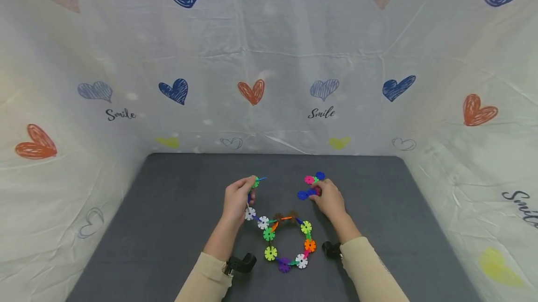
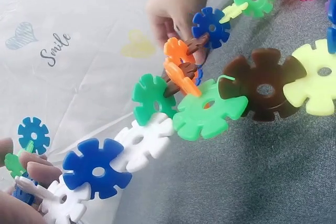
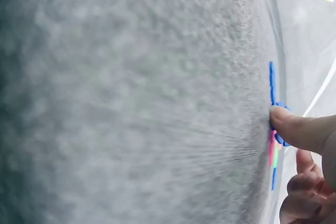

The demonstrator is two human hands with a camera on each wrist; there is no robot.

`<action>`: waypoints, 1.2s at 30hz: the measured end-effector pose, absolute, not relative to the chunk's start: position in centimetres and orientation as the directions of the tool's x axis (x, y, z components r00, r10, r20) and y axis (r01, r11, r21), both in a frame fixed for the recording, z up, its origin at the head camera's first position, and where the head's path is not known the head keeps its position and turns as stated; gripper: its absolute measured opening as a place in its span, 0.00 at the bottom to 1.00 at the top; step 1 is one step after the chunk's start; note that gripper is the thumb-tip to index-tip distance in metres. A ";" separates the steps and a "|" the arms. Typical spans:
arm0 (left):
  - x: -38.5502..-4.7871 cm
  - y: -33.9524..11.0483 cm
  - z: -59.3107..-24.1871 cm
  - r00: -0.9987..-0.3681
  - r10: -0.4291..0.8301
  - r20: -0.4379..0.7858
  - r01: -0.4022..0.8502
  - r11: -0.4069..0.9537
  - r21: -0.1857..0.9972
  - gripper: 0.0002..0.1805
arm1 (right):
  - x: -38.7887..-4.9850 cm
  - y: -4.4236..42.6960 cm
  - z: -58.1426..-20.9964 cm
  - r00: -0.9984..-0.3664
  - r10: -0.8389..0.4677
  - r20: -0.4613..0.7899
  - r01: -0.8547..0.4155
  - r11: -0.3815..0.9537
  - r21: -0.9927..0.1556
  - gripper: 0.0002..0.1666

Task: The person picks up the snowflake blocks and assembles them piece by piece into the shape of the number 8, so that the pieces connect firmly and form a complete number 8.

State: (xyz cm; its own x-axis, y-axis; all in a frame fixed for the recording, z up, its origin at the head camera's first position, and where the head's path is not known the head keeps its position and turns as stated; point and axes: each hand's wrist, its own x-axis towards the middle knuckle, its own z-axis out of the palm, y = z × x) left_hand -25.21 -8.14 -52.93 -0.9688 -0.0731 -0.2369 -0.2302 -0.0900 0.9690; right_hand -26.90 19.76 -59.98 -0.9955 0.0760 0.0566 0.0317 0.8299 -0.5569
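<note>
My left hand [image 1: 237, 200] grips the upper end of a chain of slotted plastic snowflake discs, about a green disc [image 1: 256, 182] with a thin blue piece on it. White discs [image 1: 263, 222] link this end to a ring of several colours, whose near side has a purple disc [image 1: 284, 265]. Over at the right, my right hand [image 1: 330, 199] pinches a blue snowflake disc [image 3: 282, 139] between thumb and fingers in a small group of loose discs. A pink disc [image 1: 309, 179] and another blue disc [image 1: 302, 195] lie close by. The fingertips are partly hidden.
A dark grey cloth-like tabletop [image 1: 176, 227] bears everything. White sheets with printed hearts [image 1: 252, 92] stand behind and on both sides. A black wrist camera [image 1: 243, 263] sits on the left wrist and another black one [image 1: 331, 249] on the right.
</note>
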 end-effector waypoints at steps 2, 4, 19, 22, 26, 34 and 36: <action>-25.3 -8.0 -53.1 -0.971 -0.065 -0.228 -0.223 -0.077 0.972 0.22 | -26.8 19.7 -59.5 -0.995 0.075 0.066 0.022 0.806 -0.591 0.10; -25.2 -7.8 -53.1 -0.973 -0.062 -0.221 -0.217 -0.071 0.974 0.22 | -26.7 19.7 -58.8 -0.995 0.065 0.074 0.002 0.761 -0.649 0.10; -24.6 -7.5 -53.0 -0.985 -0.040 -0.166 -0.160 -0.120 0.980 0.16 | -24.0 14.0 -52.3 -0.986 0.005 0.166 -0.155 0.330 -0.931 0.13; -24.6 -7.5 -52.9 -0.987 -0.040 -0.155 -0.150 -0.114 0.982 0.16 | -23.9 12.9 -52.4 -0.984 0.002 0.181 -0.172 0.297 -0.939 0.11; -24.6 -7.4 -52.9 -0.988 -0.040 -0.148 -0.143 -0.101 0.985 0.16 | -23.9 11.9 -52.5 -0.982 0.003 0.189 -0.182 0.251 -0.951 0.09; -24.5 -7.1 -53.0 -0.990 -0.044 -0.131 -0.127 -0.091 0.988 0.16 | -23.9 11.1 -52.6 -0.979 0.003 0.204 -0.197 0.229 -0.953 0.08; -24.5 -7.1 -52.9 -0.991 -0.046 -0.128 -0.123 -0.088 0.988 0.15 | -23.9 11.0 -52.5 -0.979 0.011 0.205 -0.197 0.226 -0.954 0.09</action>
